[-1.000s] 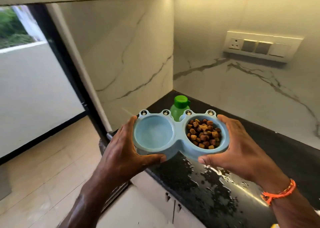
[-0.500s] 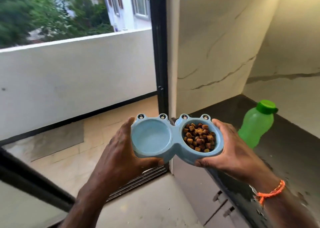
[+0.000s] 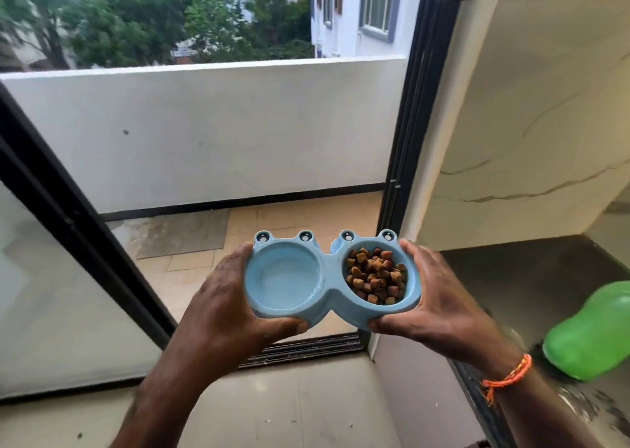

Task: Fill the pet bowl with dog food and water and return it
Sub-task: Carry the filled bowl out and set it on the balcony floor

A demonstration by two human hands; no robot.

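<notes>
Nearest, two bare forearms reaching forward, an orange thread bracelet [image 3: 507, 376] tied around the right wrist. Left hand [image 3: 225, 308] wrapped around the left end of a light blue double pet bowl [image 3: 329, 284], thumb along the near edge, fingers curled behind the far rim. Right hand [image 3: 433, 308] gripping the right end the same way, thumb pressed under the near edge. Held roughly level in the air between both hands, above the floor and the black door track [image 3: 306, 348], not resting on anything. Left cup filled with clear water [image 3: 283, 279], seen as a faint waterline against the blue wall. Right cup heaped with brown dog food [image 3: 376, 275]. Four small round eye-like knobs standing along the far rim. To the right, a dark wet counter [image 3: 525, 277] with a green bottle [image 3: 593, 335] on it, cut off by the frame edge. Beyond the bowl, a tan tiled balcony floor [image 3: 300, 222] with a grey mat [image 3: 180, 231], then a white parapet wall [image 3: 204, 134]. Farthest off, green trees [image 3: 129, 14] and a white building [image 3: 361, 11].
</notes>
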